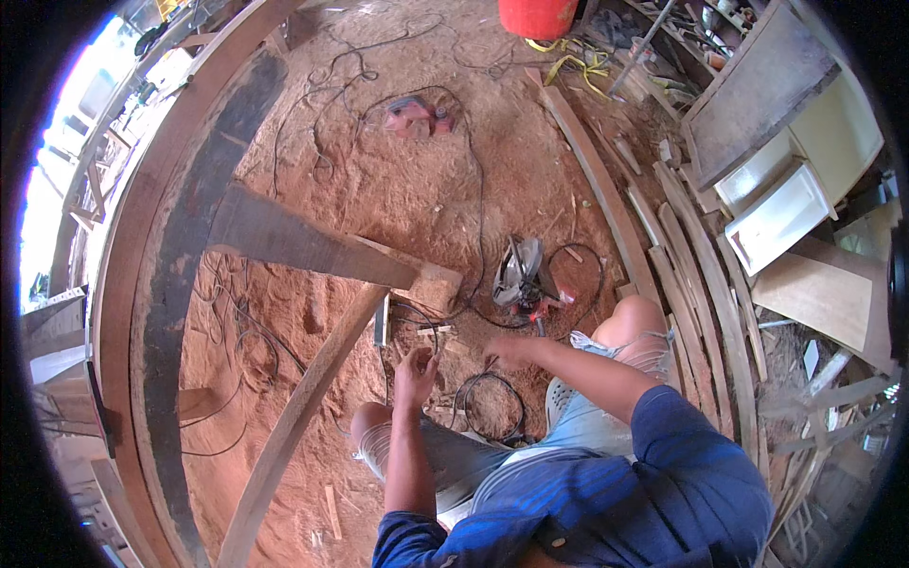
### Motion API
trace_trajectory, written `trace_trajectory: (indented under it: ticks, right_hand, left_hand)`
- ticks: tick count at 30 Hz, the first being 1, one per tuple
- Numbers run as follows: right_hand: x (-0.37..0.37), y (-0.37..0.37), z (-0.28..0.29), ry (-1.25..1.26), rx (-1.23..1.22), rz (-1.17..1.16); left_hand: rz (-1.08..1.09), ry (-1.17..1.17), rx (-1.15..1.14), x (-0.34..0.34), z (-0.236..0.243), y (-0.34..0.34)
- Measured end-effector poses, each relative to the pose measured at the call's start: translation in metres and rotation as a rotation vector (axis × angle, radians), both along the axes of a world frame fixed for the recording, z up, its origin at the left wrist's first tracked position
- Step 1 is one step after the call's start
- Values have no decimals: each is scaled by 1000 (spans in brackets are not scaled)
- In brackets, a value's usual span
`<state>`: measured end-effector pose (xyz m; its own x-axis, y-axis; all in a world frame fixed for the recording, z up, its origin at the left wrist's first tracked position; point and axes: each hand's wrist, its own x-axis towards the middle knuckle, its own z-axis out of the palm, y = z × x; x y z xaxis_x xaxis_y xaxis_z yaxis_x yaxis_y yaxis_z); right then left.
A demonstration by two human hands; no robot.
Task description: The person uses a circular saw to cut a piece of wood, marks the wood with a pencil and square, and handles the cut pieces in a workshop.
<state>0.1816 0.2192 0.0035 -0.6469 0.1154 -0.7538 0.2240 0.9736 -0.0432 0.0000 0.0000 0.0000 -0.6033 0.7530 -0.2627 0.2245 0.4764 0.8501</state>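
Low in the centre, my left hand (417, 377) pinches a black cable (435, 336) that runs up from between its fingers. My right hand (506, 353) is closed a little to its right, its fingertips on something small and dark that I cannot make out. Below the hands, a coil of black cable (490, 405) lies between my bent knees on reddish sawdust. Just above them are small wood pieces (434, 330) and a narrow dark object (382, 322). A grey and red object (519, 276), perhaps a tool, lies beyond my right hand.
A timber frame (151, 246) with a crosspiece (312, 248) and a slanted beam (294, 421) fills the left. Long planks (597, 189) and leaning boards (776, 218) line the right. A red bucket (535, 14), a red object (417, 117) and tangled cords lie farther back.
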Motion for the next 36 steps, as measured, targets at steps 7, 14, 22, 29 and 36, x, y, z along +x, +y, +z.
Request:
trace_trajectory:
  ticks: [7,14,22,29,36]
  right_hand:
    - [5,20,-74,454,130,-309]
    - [-29,47,-107,7,273,-335]
    - [4,107,-33,102,183,-361]
    - [26,166,154,358,-10,-832]
    - [102,150,334,637,-279,-1034]
  left_hand:
    - [-28,24,-75,-12,-5,-3]
    - [-51,103,-102,-6,12,2]
    - [36,129,-116,31,47,-61]
    - [56,283,11,74,160,-65]
    - [43,701,462,2,429,40]
